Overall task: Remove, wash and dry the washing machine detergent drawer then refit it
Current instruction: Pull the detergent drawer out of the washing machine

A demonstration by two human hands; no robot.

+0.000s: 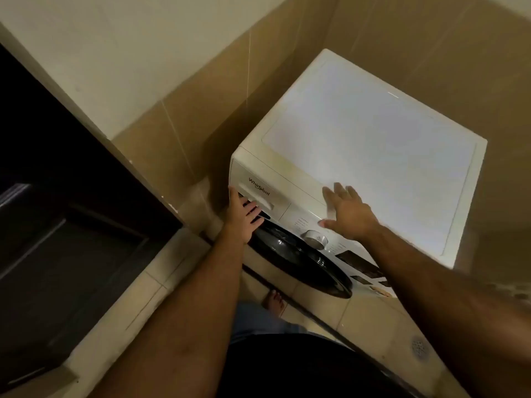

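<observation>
A white front-loading washing machine (373, 145) stands in a tiled corner. Its detergent drawer (258, 188) sits closed at the top left of the front panel, with a handle recess along its lower edge. My left hand (244, 215) is palm up under that recess, its fingertips curled into the handle. My right hand (346, 211) lies flat with fingers spread on the front edge of the machine's top, just above the control dial (316, 239).
The dark round door (301, 259) bulges below the panel. A beige tiled wall (201, 116) runs close along the machine's left side. A dark doorway (57, 196) opens at the left. My bare foot (273, 301) stands on the floor tiles; a floor drain (419, 347) lies at the right.
</observation>
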